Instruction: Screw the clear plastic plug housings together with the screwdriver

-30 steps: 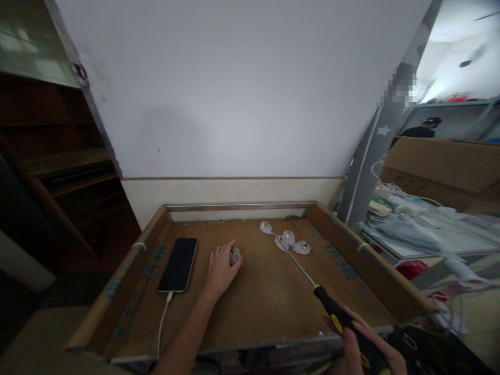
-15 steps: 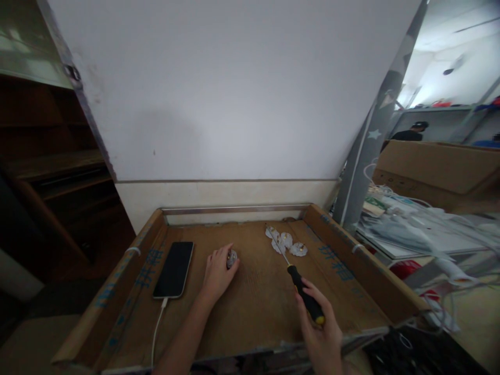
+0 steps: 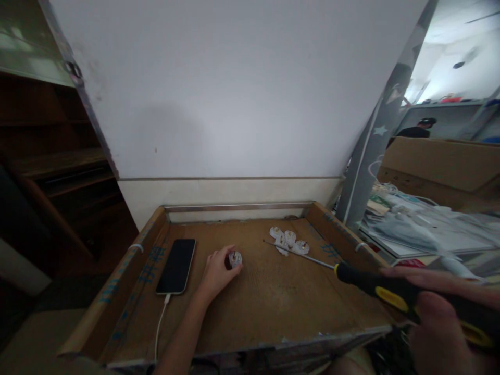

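Observation:
My left hand (image 3: 217, 270) rests on the cardboard, thumb and fingers closed around a small round whitish piece (image 3: 235, 259) with a metal bit at its centre. In my right hand (image 3: 441, 307) is a long screwdriver (image 3: 375, 285) with a black and yellow handle, lifted near the camera at the right. Its shaft points left, and its tip appears in front of several similar whitish pieces (image 3: 289, 238) with brass-coloured bits, which lie in a cluster. Whether the shaft touches them I cannot tell.
The cardboard-lined tray (image 3: 250, 307) has raised side walls. A phone (image 3: 176, 266) lies at its left with a white cable (image 3: 160, 325) plugged in. Beyond the right wall are bagged items (image 3: 414, 229), a large cardboard box (image 3: 441, 161) and a person (image 3: 416, 129) farther back.
My right hand has risen and swung right with the screwdriver, whose shaft now lies flatter in view. My left hand keeps the round piece, now turned so more of its face shows.

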Motion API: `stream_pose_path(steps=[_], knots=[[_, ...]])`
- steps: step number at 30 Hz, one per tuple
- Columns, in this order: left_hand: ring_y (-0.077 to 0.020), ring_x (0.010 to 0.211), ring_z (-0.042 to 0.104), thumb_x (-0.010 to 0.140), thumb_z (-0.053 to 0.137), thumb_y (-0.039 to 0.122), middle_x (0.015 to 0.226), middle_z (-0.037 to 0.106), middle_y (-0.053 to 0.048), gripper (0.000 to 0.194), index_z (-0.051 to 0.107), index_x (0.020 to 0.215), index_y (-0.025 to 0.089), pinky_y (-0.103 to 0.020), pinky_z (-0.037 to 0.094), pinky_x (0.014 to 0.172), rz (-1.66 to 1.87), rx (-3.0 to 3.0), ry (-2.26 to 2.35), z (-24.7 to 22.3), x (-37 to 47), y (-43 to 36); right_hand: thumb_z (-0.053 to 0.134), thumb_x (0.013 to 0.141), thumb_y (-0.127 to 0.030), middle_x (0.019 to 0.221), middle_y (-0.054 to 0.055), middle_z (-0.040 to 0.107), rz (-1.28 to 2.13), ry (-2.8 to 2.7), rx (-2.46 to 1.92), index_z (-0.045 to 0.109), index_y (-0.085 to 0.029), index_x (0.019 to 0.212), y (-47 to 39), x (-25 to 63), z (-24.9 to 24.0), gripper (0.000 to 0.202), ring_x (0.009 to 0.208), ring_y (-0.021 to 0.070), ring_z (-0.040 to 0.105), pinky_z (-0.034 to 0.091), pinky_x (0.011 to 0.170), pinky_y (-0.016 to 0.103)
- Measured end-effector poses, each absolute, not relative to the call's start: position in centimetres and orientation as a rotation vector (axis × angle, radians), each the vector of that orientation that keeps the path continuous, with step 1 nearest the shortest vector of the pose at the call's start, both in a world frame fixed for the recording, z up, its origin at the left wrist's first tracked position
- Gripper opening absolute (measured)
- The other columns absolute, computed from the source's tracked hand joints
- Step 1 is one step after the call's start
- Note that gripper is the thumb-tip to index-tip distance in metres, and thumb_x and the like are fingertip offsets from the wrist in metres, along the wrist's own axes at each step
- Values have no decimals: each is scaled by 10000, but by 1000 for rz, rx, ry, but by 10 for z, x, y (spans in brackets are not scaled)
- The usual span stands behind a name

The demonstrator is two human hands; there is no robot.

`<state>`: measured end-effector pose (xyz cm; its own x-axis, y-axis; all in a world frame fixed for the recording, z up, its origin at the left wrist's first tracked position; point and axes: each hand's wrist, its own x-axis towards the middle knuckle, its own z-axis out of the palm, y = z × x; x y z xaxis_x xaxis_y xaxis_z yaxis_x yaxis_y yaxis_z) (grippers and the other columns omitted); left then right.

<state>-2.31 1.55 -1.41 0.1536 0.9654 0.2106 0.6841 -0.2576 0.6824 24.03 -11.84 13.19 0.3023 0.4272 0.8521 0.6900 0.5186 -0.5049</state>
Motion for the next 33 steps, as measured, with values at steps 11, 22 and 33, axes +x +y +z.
stream_pose_path(steps=[11, 22, 33], knots=[[-232, 997, 538, 661, 719, 397, 1017, 663, -6, 375, 630, 998, 262, -395, 301, 960, 806, 2195, 1417, -5, -15, -10, 617, 799, -285, 488, -61, 486, 631, -1236, -694, 493, -193, 682, -59, 191, 175, 194, 366, 78, 450, 383, 353, 189], [-232, 991, 537, 677, 704, 372, 1002, 645, -4, 361, 621, 1013, 269, -393, 315, 939, 783, 2150, 1476, -2, -1, -37, 606, 791, -228, 480, -52, 468, 541, -1076, -485, 497, -206, 635, -84, 138, 196, 192, 368, 78, 407, 310, 321, 207], [-227, 1010, 532, 724, 663, 342, 1054, 635, -9, 348, 598, 1057, 266, -388, 327, 933, 772, 2157, 1518, -3, 4, -45, 569, 840, -240, 478, -57, 459, 560, -1168, -541, 473, -204, 657, -68, 136, 182, 209, 343, 73, 408, 303, 322, 204]])
